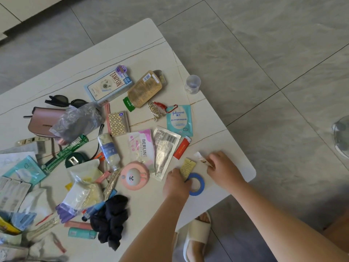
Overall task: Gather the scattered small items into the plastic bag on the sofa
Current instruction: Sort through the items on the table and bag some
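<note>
Fingers of the left hand [176, 183] curl down onto the near edge of a small yellow sachet [187, 168] and the blue tape ring [196, 184] lying just beside it, pinching at them on the white table [132, 44]; the right hand [222, 167], further right, pinches a small white-and-brown sachet [202, 158] between thumb and fingertips. Scattered items cover the table from its left edge: a teal packet [22, 170], a pink purse [40, 121] with a crumpled clear plastic bag [78, 121] resting on it, black sunglasses [64, 102] beyond them, and a green stick packet [66, 152]. Toward the middle lie a light blue box [108, 85] printed "TAMPON", a small patterned wallet [118, 122], a clear bottle [109, 151], a dark scrunchie [110, 220] near the front edge, and a round pink case [134, 177] with a bear face. Right of these are an amber pouch [144, 89] with a green cap, a pink packet [141, 146] reading "BERLIN", a silver sachet [164, 151] with a barcode, a hair claw [154, 111] beside a red carabiner [166, 108], a teal "Johnson's" packet [179, 120], and a red lighter [182, 147]. A small clear cup [192, 84] stands at the far right edge. No sofa can be seen.
</note>
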